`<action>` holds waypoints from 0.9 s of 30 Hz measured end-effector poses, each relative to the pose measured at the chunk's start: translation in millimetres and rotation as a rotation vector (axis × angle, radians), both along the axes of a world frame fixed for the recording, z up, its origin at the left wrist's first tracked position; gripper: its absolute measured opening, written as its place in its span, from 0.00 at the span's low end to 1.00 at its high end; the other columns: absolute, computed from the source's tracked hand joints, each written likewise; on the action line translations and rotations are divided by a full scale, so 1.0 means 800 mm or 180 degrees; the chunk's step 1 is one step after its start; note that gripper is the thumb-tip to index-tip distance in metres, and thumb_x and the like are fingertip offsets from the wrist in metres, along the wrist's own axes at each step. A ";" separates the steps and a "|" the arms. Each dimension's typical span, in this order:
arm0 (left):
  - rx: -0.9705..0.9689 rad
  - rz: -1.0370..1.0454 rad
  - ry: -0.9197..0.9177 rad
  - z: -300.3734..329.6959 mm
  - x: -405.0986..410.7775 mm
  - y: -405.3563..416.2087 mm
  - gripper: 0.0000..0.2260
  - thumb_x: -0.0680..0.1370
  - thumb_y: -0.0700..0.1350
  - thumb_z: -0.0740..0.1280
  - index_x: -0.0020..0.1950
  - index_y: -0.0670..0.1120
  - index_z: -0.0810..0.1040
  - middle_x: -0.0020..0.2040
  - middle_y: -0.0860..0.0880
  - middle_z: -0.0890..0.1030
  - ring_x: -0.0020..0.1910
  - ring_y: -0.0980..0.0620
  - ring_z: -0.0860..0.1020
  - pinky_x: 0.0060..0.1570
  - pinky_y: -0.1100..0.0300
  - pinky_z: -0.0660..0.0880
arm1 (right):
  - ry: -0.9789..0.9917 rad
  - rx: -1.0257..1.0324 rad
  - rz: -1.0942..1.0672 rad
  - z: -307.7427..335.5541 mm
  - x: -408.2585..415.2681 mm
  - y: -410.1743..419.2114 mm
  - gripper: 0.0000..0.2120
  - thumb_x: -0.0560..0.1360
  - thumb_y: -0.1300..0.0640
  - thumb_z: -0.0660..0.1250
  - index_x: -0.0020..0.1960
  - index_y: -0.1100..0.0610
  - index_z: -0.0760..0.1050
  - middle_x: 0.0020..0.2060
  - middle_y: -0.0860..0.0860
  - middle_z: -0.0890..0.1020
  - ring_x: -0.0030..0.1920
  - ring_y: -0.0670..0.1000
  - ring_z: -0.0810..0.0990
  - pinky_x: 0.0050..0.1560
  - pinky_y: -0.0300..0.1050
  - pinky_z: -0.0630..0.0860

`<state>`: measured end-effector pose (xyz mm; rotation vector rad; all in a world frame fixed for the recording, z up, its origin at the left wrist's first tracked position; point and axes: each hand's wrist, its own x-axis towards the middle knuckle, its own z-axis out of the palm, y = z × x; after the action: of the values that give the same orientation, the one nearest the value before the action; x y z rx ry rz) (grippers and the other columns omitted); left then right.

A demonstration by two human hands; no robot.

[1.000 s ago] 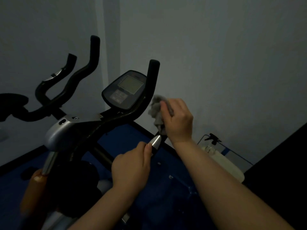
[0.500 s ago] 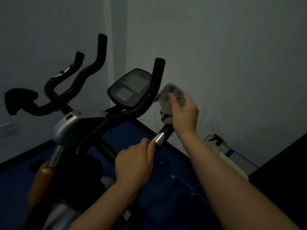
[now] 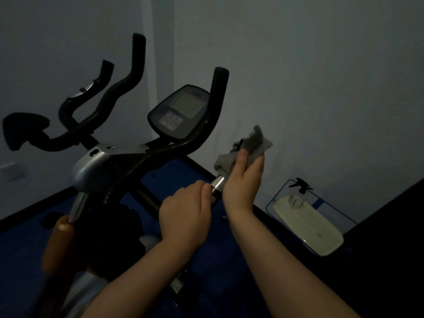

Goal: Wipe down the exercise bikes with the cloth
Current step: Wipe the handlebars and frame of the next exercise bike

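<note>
A black exercise bike [image 3: 137, 157] with a grey console [image 3: 181, 111] stands in front of me in dim light. Its right handlebar [image 3: 218, 99] curves down to a silver-tipped grip end [image 3: 217, 183]. My left hand [image 3: 185, 216] grips that lower bar just below the silver tip. My right hand [image 3: 243, 180] pinches a crumpled grey cloth [image 3: 245, 150] between thumb and fingers, right beside the silver tip. The bar's end under the cloth is hidden.
A second bike's handlebars [image 3: 91, 95] and saddle [image 3: 23, 129] stand to the left. An orange pad [image 3: 58, 246] is at lower left. At the right wall a blue wire rack [image 3: 321, 214] holds a spray bottle [image 3: 298, 191] and a pale board. The floor is blue.
My right hand with the cloth has slid down and turned outward off the upper bar toward the silver tip. My left hand keeps its grip on the bar. The view shifted slightly.
</note>
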<state>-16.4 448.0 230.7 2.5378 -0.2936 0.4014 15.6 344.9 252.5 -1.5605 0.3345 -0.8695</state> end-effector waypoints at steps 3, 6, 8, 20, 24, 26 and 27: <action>-0.0704 -0.0064 0.0064 0.004 -0.001 0.003 0.12 0.82 0.49 0.52 0.47 0.53 0.74 0.40 0.56 0.77 0.40 0.55 0.75 0.40 0.57 0.68 | 0.0052 -0.0564 -0.0029 -0.029 -0.036 0.031 0.16 0.81 0.52 0.55 0.68 0.55 0.65 0.65 0.53 0.67 0.59 0.32 0.69 0.59 0.26 0.68; -0.2073 -0.0411 0.0448 0.030 -0.006 0.024 0.08 0.81 0.43 0.58 0.54 0.51 0.75 0.51 0.55 0.79 0.52 0.59 0.76 0.49 0.68 0.72 | 0.0043 -0.2121 0.0021 -0.054 -0.055 0.018 0.19 0.82 0.50 0.51 0.70 0.56 0.65 0.72 0.54 0.62 0.72 0.51 0.62 0.73 0.47 0.60; -0.2169 -0.0432 0.0111 0.045 -0.012 0.056 0.09 0.79 0.45 0.59 0.56 0.49 0.76 0.52 0.54 0.79 0.54 0.59 0.76 0.53 0.67 0.72 | -0.0027 -0.3166 0.0103 -0.056 -0.053 -0.003 0.19 0.82 0.50 0.51 0.65 0.58 0.72 0.68 0.55 0.70 0.73 0.57 0.61 0.74 0.57 0.52; -0.1074 0.1052 -0.0402 -0.018 -0.022 0.158 0.09 0.80 0.46 0.60 0.58 0.47 0.75 0.57 0.49 0.77 0.56 0.52 0.71 0.58 0.53 0.68 | 0.0156 -0.5719 0.1281 -0.029 -0.054 0.034 0.23 0.70 0.40 0.66 0.54 0.58 0.77 0.36 0.51 0.77 0.35 0.51 0.76 0.42 0.45 0.73; -0.1535 0.1134 -0.0523 -0.021 -0.024 0.155 0.08 0.79 0.49 0.58 0.54 0.50 0.74 0.51 0.56 0.74 0.52 0.59 0.69 0.54 0.57 0.68 | 0.1225 -0.5172 0.1503 -0.009 -0.032 0.089 0.20 0.78 0.41 0.59 0.52 0.58 0.72 0.41 0.55 0.79 0.37 0.55 0.78 0.34 0.44 0.65; -0.1621 0.1159 -0.0531 -0.021 -0.024 0.156 0.07 0.79 0.50 0.58 0.53 0.52 0.73 0.49 0.56 0.74 0.52 0.57 0.71 0.54 0.57 0.69 | 0.1781 -0.4738 0.2131 -0.002 -0.007 0.105 0.21 0.80 0.42 0.49 0.58 0.59 0.67 0.51 0.56 0.78 0.48 0.58 0.78 0.39 0.46 0.65; -0.1638 0.1155 -0.0523 -0.021 -0.025 0.155 0.07 0.79 0.50 0.58 0.53 0.52 0.73 0.49 0.56 0.74 0.52 0.57 0.72 0.54 0.57 0.69 | 0.1917 -0.4714 0.2289 0.001 -0.004 0.102 0.22 0.81 0.42 0.48 0.60 0.58 0.66 0.54 0.57 0.77 0.50 0.58 0.77 0.40 0.46 0.65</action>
<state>-36.4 572.2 214.1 2.0459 0.1977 0.7229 12.3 426.6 253.3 -3.0065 -0.6252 0.1135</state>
